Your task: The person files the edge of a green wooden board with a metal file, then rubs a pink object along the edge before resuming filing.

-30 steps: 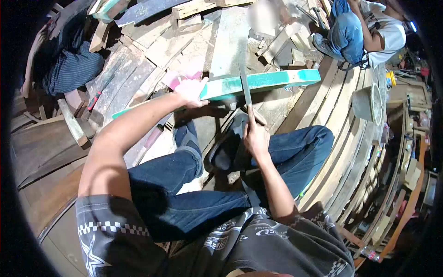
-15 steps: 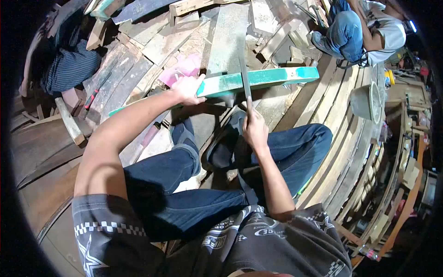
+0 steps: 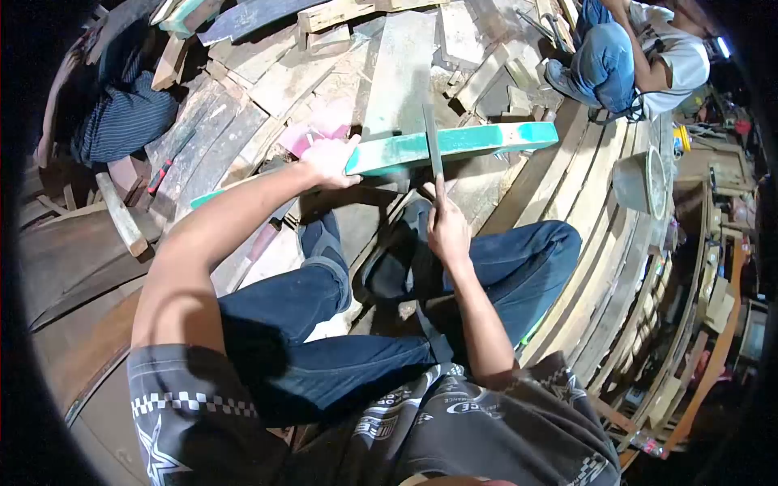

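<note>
A green-painted wooden beam (image 3: pixel 478 141), worn pale in places, lies across in front of me. My left hand (image 3: pixel 331 162) grips it at the left, with the thumb along its upper side. My right hand (image 3: pixel 449 233) is wrapped around the near end of a long, narrow metal blade (image 3: pixel 432 138), which crosses the beam near its middle and points away from me. Whether this is a saw or another bladed tool I cannot tell. Beneath the beam are wooden boards and my shoes (image 3: pixel 391 257).
Wood offcuts and boards (image 3: pixel 397 73) spread ahead. A red-handled tool (image 3: pixel 162 174) lies to the left, near striped cloth (image 3: pixel 126 121). Long stacked planks (image 3: pixel 559 219) run along the right, by a grey bucket (image 3: pixel 640 181). Another person (image 3: pixel 640 61) sits at upper right.
The blade and my right hand have shifted slightly along the blade's length, toward me. The beam has moved only slightly, with my left hand still on it.
</note>
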Demonstrator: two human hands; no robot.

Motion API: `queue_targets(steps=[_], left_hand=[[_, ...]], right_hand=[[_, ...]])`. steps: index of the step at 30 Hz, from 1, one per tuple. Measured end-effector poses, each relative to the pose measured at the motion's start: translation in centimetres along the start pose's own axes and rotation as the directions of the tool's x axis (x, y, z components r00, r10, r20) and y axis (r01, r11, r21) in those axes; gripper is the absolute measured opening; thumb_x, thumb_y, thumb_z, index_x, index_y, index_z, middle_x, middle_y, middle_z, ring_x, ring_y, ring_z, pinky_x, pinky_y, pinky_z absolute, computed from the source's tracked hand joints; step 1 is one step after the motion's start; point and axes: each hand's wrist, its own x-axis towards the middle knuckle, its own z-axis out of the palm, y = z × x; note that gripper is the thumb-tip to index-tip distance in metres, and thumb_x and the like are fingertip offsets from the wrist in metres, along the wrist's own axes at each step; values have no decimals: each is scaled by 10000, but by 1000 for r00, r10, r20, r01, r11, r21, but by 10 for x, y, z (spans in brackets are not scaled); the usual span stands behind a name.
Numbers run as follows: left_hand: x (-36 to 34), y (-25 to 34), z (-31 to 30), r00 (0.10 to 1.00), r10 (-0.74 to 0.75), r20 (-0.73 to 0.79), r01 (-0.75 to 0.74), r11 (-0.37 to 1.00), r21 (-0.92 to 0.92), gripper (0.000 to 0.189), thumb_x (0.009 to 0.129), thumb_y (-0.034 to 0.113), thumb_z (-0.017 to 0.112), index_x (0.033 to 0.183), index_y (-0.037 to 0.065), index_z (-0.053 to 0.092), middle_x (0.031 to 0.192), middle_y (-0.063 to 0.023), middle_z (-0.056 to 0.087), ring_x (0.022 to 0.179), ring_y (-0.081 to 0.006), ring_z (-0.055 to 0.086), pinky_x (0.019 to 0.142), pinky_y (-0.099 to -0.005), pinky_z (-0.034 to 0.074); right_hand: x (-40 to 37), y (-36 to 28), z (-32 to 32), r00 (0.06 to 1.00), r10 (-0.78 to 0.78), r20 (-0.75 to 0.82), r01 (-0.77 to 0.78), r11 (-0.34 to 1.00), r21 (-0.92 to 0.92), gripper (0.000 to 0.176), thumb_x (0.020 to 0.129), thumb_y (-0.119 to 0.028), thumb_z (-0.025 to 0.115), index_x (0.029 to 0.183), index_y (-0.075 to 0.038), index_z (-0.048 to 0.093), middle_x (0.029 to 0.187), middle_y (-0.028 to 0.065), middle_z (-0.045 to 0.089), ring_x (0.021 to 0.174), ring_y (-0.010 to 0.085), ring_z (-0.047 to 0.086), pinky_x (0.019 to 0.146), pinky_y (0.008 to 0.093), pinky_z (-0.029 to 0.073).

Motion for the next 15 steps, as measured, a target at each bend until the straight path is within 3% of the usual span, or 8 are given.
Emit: queue_targets(steps=[3,4,8,9,10,12,15], left_hand=[[-5,6,-6,999,16,-35,-15,999,49,886,749,496,725,1381,-8,363,950,-264,672,876,-430,671,847,-524,517],[-6,6,-5,999,11,-45,-8,998,61,874,749,497,724,1370,-7,371,949,-265,671,879,-430,670,846,-524,518],[-3,7,-4,999,14,-34,-13,1000,25,817,738,458,741,1317,-6,399,940,-271,666,884,-436,665,832,-531,522],[-2,5,-3,999,13,-32,-12,1000,18,807,736,450,744,1309,-5,403,940,-272,665,883,-439,663,829,-532,523],[-3,3,-1,992,57,-112,-59,998,-12,767,733,434,749,1270,-2,418,932,-273,661,871,-448,660,810,-537,527],[-2,2,-3,995,56,-86,-57,998,-19,765,733,439,748,1264,-1,417,937,-274,659,870,-452,658,809,-536,527],[-2,8,-4,998,32,-49,-32,999,-6,790,733,451,749,1282,-1,403,947,-272,659,896,-458,651,833,-537,518]], right_hand=[[45,-11,-5,924,319,213,-280,940,-193,642,948,-182,504,1537,-275,266,785,256,666,712,487,632,652,568,502],[53,-14,-5,919,335,210,-285,929,-235,641,952,-201,505,1537,-289,257,785,259,665,702,487,629,649,578,498],[25,-23,-14,956,242,165,-219,964,-150,651,940,-178,504,1539,-260,263,788,265,666,691,493,628,657,591,495],[8,-14,-7,997,68,46,-66,997,-38,665,928,-155,501,1544,-210,256,903,251,690,741,481,645,684,567,514],[-4,-23,-16,982,129,136,-112,986,-125,673,924,-146,502,1546,-193,249,984,232,691,781,470,652,698,549,522],[-3,-41,-34,827,407,389,-311,906,-286,682,920,-140,502,1549,-182,242,1068,230,685,816,457,661,712,520,535],[5,-5,-4,997,55,57,-51,996,-74,676,928,-167,502,1550,-201,239,860,288,673,714,470,649,668,548,522]])
